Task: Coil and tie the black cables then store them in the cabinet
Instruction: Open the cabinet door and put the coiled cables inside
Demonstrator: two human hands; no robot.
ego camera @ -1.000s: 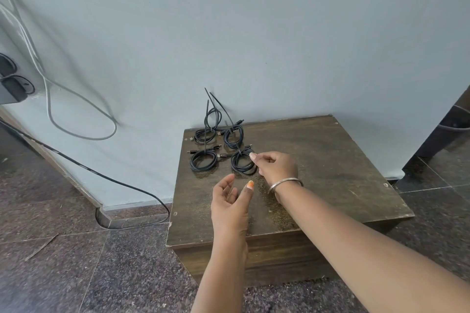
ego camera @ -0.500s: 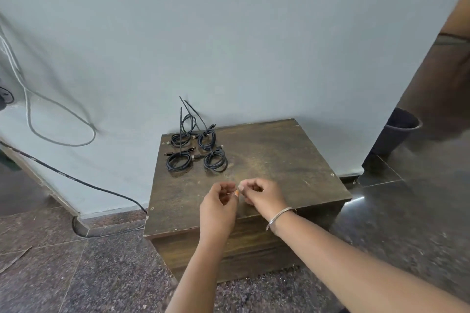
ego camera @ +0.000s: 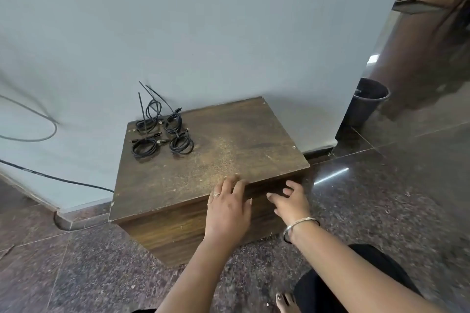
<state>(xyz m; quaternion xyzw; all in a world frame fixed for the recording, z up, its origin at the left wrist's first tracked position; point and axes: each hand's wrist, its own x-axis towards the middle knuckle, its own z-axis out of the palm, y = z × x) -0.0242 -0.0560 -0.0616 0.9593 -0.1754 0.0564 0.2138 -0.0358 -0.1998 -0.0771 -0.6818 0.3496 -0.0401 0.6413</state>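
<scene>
Several coiled black cables (ego camera: 162, 132) lie in a cluster at the far left corner of a low wooden cabinet (ego camera: 229, 145), with thin black tie ends sticking up against the wall. My left hand (ego camera: 227, 204) rests with straight fingers on the cabinet's front top edge, holding nothing. My right hand (ego camera: 290, 201) hovers just right of it, in front of the cabinet's front face, fingers spread and empty. Both hands are far from the cables.
A grey wall stands behind the cabinet, with a grey wire (ego camera: 30, 129) and a black wire (ego camera: 50, 178) running along it at the left. A dark bin (ego camera: 366, 101) stands at the wall's right corner. Polished stone floor surrounds the cabinet; my bare foot (ego camera: 286, 301) shows at the bottom.
Both hands have pulled back from the cables to the cabinet's front edge and moved apart. The view has swung to the right and down.
</scene>
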